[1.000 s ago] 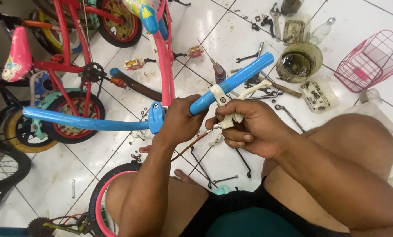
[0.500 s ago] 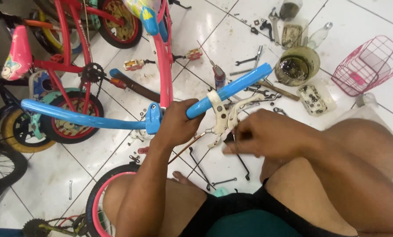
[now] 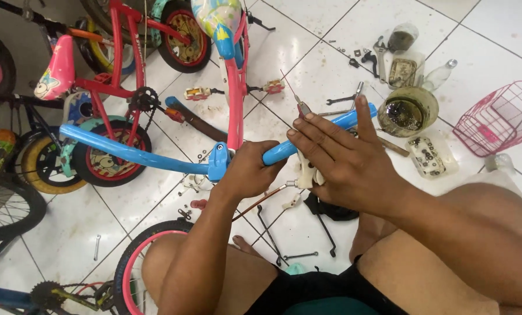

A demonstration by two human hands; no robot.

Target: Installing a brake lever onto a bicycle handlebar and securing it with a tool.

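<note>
Blue handlebar (image 3: 138,154) runs across the middle of my view, from the far left up to its right end beside the oily bowl (image 3: 410,111). My left hand (image 3: 246,172) is clenched around the bar just right of the blue stem clamp (image 3: 219,160), fingers wrapped over the top, so the bar passes straight through that fist. My right hand (image 3: 345,160) lies over the bar's right stretch with the fingers spread flat and pointing left, the thumb raised toward the bar's end; it is not closed on the bar, and I cannot tell whether the palm presses anything underneath. A white brake lever (image 3: 307,175) hangs from the bar just under those fingers, between my two hands, and a thin brown cable (image 3: 261,201) runs from it down to the left. A bare wire end sticks up just past my right fingertips. Behind the bar stands the pink bicycle frame (image 3: 235,87), and a pink wire basket (image 3: 497,119) sits on the white tiled floor (image 3: 331,35) at the right.
</note>
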